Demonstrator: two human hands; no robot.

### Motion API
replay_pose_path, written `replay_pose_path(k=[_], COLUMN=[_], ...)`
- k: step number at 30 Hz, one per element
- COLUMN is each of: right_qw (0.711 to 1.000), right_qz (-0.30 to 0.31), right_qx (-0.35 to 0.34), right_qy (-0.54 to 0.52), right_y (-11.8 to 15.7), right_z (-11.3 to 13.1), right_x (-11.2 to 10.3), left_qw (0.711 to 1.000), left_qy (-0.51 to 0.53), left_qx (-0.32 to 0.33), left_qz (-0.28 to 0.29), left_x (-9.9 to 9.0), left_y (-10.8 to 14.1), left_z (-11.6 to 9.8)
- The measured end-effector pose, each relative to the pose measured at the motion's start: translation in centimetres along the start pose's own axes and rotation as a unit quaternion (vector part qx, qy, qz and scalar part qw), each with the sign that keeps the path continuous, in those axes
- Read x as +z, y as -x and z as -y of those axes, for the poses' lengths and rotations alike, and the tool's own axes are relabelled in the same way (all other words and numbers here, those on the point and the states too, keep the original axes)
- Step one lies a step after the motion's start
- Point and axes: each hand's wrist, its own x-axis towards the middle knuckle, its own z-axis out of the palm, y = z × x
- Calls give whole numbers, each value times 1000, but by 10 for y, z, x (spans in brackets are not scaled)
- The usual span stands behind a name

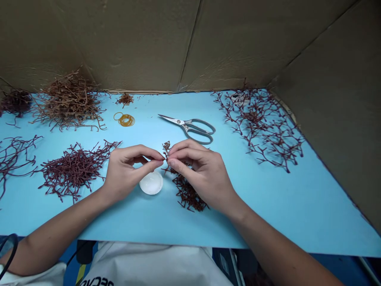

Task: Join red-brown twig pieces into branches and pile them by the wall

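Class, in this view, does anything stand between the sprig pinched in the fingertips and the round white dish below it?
Yes. The left thumb runs from the dark red sprig past the top of the round white dish, lying between them in this view.

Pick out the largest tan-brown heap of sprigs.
The big tangled heap at back left; the small tuft beside it is also tan, the other heaps dark red.

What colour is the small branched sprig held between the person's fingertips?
The sprig is dark reddish-brown, seen best in the head view.
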Motion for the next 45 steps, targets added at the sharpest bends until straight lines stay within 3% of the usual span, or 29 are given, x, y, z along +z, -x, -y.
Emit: replay_pose_path(k=[20, 26, 30, 35, 39, 42, 45], right_qw=[997, 997, 999, 1000, 1000, 999, 999], right_qz=[42, 41, 10, -15, -27, -38, -30], right_qx=[33, 29, 10, 8, 9, -7, -14], right_qy=[-54, -52, -30, 10, 11, 11, -5], right_y=[0, -1, -3, -3, -3, -5, -9], right_z=[6, 5, 3, 8, 13, 16, 17], right_x=[-2, -1, -5, -9, -9, -18, -34], left_qw=[998, 992, 990, 989, 995, 997, 995], left_qy=[-36, -30, -55, -91, -74, -55, -6], left_qx=[41, 117, 129, 106, 38, -18, -59], left_qz=[44, 20, 6, 57, 58, 51, 82], left_x=[-1, 5, 4, 2, 3, 5, 14], left_y=[-1, -2, -4, 3, 7, 2, -12], left_z=[2, 2, 2, 3, 2, -2, -11])
